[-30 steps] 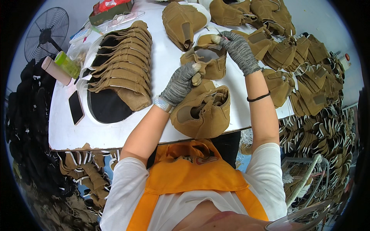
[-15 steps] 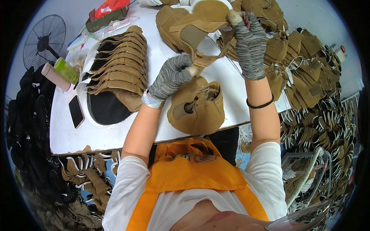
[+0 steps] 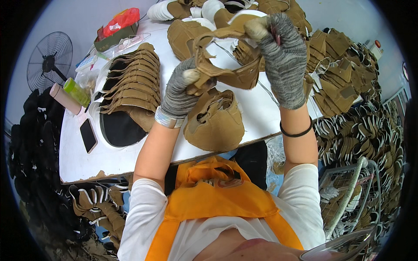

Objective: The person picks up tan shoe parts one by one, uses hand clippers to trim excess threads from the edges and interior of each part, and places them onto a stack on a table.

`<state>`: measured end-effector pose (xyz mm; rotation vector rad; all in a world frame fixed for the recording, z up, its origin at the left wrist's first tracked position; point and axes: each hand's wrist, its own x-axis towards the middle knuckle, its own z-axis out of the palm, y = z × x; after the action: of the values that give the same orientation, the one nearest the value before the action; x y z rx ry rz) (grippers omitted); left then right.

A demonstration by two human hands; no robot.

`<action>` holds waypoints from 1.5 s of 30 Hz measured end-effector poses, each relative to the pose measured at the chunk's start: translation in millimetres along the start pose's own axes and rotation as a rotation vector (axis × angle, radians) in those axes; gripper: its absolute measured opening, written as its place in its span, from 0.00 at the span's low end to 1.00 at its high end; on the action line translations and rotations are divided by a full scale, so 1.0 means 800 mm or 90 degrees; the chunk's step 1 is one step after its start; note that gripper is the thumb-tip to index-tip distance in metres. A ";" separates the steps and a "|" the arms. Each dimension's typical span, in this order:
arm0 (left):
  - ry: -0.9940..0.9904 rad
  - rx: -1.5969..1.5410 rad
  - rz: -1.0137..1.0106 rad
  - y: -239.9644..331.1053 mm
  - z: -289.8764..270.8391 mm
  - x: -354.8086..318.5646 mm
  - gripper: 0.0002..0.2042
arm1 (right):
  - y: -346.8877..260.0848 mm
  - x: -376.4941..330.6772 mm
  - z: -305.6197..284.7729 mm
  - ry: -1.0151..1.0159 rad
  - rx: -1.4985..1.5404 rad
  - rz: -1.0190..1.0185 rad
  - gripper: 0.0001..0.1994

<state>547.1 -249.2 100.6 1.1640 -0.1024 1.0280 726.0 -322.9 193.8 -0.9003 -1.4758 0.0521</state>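
Above the white table [image 3: 174, 148], a tan shoe upper [image 3: 241, 78] is stretched between my two hands, its opening showing as a ring. My left hand [image 3: 180, 89], in a grey knit glove, grips its near left edge with closed fingers. The gloved right hand [image 3: 283, 56] pinches its far right edge, higher up. Just below my left hand, a second tan upper [image 3: 215, 128] stands on the table near the front edge, apart from both hands. Farther back lies another tan piece [image 3: 185, 37].
Left of my hands lies an overlapping row of tan uppers [image 3: 137, 89] with black pieces. Beside it are a phone [image 3: 88, 135], a pink bottle [image 3: 65, 99] and a green bottle [image 3: 76, 91]. A fan [image 3: 48, 63] stands far left. Uppers pile up right [image 3: 344, 91]; a wire cart [image 3: 348, 200] stands below.
The held upper has been turned and pulled wider, so its opening now faces me. My left hand has moved slightly left, and my right hand has come a little nearer.
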 end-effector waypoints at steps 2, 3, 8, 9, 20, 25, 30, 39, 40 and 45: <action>-0.107 -0.116 0.002 -0.004 -0.016 0.005 0.21 | -0.005 -0.001 -0.001 -0.014 -0.032 -0.127 0.08; -0.121 -0.158 -0.016 -0.006 -0.016 0.007 0.21 | -0.014 0.003 -0.004 -0.021 -0.114 -0.227 0.09; 0.080 -0.012 -0.021 -0.004 0.023 0.008 0.15 | -0.058 -0.011 -0.015 -0.208 -0.358 -0.295 0.15; 0.086 -0.012 -0.019 -0.010 0.022 0.008 0.15 | -0.043 -0.019 -0.019 -0.217 -0.419 -0.216 0.17; 0.052 0.292 -0.057 0.006 0.055 0.020 0.18 | -0.001 -0.011 -0.031 -0.187 -0.322 -0.190 0.17; 0.031 0.150 -0.102 0.009 0.047 0.029 0.14 | 0.018 -0.010 -0.061 -0.072 -0.165 -0.068 0.10; 0.027 0.177 -0.087 -0.003 0.052 0.038 0.12 | 0.024 -0.030 -0.072 -0.087 -0.199 -0.007 0.14; -0.091 0.434 -0.081 -0.002 0.069 0.055 0.14 | 0.019 -0.029 -0.082 -0.164 -0.453 -0.152 0.13; -0.087 0.428 -0.078 -0.001 0.071 0.056 0.14 | 0.024 -0.031 -0.081 -0.157 -0.430 -0.147 0.13; -0.121 0.422 0.001 -0.011 0.065 0.059 0.13 | 0.060 -0.040 -0.088 -0.037 -0.166 -0.147 0.10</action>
<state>601.9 -261.5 143.9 1.8638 0.0982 0.9772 805.3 -341.3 152.4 -0.9347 -1.6572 -0.2925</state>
